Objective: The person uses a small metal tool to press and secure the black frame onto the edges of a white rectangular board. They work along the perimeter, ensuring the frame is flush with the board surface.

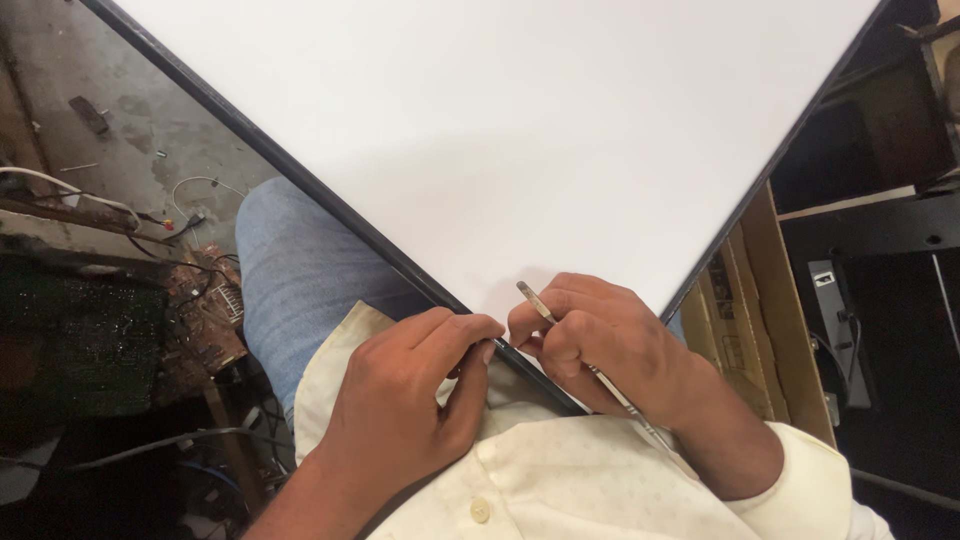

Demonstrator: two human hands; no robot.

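White and black-framed, a large flat panel (520, 130) rests across the person's lap, one corner pointing at their chest. At that corner the left hand (405, 400) pinches the panel's black edge between thumb and fingers. Just beside it, on the corner's other side, the right hand (600, 345) is closed around a thin metal tool (585, 360). A circuit board (205, 320) lies on the floor left of the panel.
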